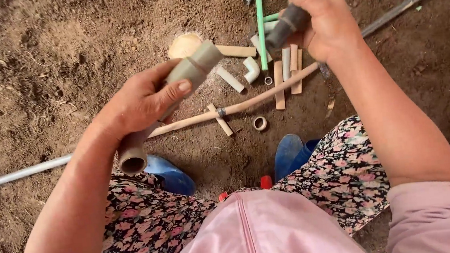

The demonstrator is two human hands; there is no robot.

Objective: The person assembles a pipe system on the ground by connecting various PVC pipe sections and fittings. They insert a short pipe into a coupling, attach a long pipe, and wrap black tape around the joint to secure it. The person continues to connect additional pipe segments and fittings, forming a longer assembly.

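Each hand grips 1 pipe, held apart above the dirt. The left hand (140,101) is closed round a tan pipe (178,92) with a collar near its top; the right hand (325,23) clasps a dark pipe (291,18). They are not yet joined, I'd judge. Offcuts (285,65) and elbows (252,70) lie scattered below, near blue shoes (169,173).
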